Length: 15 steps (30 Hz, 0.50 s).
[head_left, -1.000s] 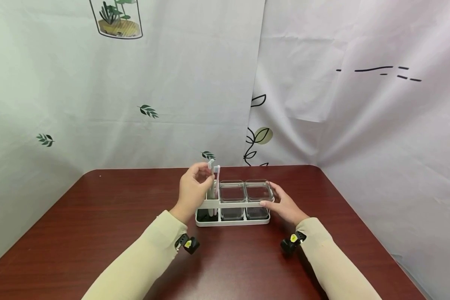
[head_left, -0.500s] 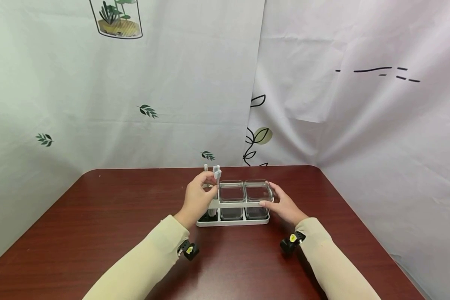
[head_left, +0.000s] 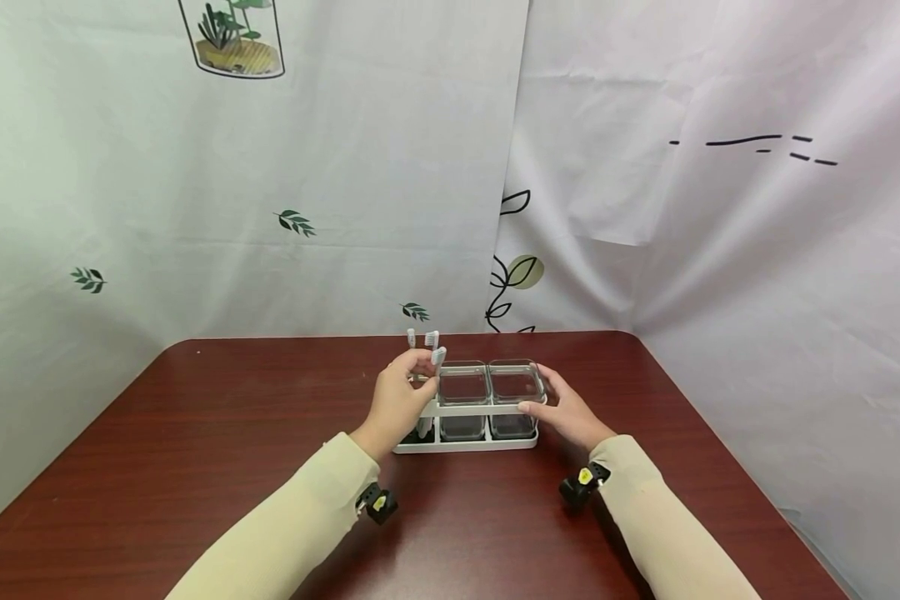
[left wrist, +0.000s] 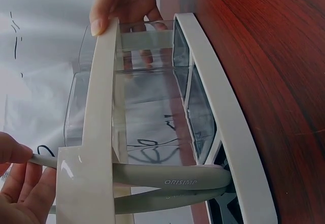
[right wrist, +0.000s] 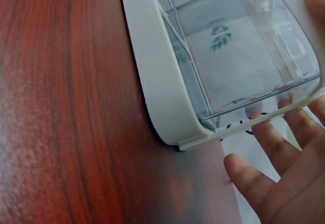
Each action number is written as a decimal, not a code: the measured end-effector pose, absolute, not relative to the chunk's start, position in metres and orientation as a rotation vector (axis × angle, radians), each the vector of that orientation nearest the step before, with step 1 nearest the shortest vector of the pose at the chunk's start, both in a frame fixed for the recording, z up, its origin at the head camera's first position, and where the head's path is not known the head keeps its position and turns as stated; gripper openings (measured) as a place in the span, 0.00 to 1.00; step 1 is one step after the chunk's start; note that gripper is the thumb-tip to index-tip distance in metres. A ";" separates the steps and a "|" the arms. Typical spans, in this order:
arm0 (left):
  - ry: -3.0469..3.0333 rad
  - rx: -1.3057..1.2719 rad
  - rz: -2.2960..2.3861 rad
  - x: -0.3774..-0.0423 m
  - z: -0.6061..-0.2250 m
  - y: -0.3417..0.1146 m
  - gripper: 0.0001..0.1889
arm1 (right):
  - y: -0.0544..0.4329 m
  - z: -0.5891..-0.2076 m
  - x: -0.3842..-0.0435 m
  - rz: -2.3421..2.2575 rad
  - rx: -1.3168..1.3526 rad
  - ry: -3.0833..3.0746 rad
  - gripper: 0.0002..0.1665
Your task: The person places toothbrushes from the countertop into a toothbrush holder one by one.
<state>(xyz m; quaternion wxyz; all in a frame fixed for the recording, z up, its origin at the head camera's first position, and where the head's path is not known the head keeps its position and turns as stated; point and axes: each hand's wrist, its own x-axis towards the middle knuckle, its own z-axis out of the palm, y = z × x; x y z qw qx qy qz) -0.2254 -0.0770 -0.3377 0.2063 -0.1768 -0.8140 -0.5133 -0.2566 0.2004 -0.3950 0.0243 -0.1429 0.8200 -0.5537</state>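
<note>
A white toothbrush holder [head_left: 468, 445] with two clear cups [head_left: 464, 385] on its right stands on the table. My left hand [head_left: 397, 398] pinches a toothbrush [head_left: 438, 357] near its head, over the holder's left section. In the left wrist view, the handle [left wrist: 170, 176] of a toothbrush runs down through the upper frame [left wrist: 94, 117] to the dark base, beside another toothbrush [left wrist: 167, 200]. Two more brush heads [head_left: 432, 339] rise behind my left fingers. My right hand [head_left: 570, 417] grips the holder's right end, thumb on the front of the upper rail, fingers around the side.
The dark red wooden table [head_left: 217, 450] spreads around the holder. A whitish printed curtain [head_left: 390, 167] hangs behind it and along both sides. Each wrist wears a small black camera [head_left: 378, 503].
My left hand has moved down and slightly right, lowering the pinched toothbrush into the holder's left section. The right hand keeps its grip in place.
</note>
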 end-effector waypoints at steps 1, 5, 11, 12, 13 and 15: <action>-2.269 -0.492 -1.429 -0.225 -0.337 -0.077 0.12 | 0.200 -0.395 -0.257 -1.713 -0.445 2.538 0.48; -2.278 -0.496 -1.425 -0.225 -0.336 -0.078 0.11 | 0.199 -0.393 -0.256 -1.720 -0.442 2.539 0.48; -2.287 -0.521 -1.437 -0.225 -0.337 -0.080 0.11 | 0.198 -0.392 -0.256 -1.687 -0.426 2.566 0.49; -2.287 -0.525 -1.446 -0.224 -0.336 -0.080 0.11 | 0.199 -0.392 -0.256 -1.680 -0.426 2.567 0.49; -2.287 -0.528 -1.456 -0.224 -0.336 -0.080 0.11 | 0.199 -0.391 -0.255 -1.680 -0.418 2.562 0.49; -2.287 -0.535 -1.473 -0.224 -0.337 -0.081 0.11 | 0.199 -0.391 -0.254 -1.667 -0.419 2.569 0.49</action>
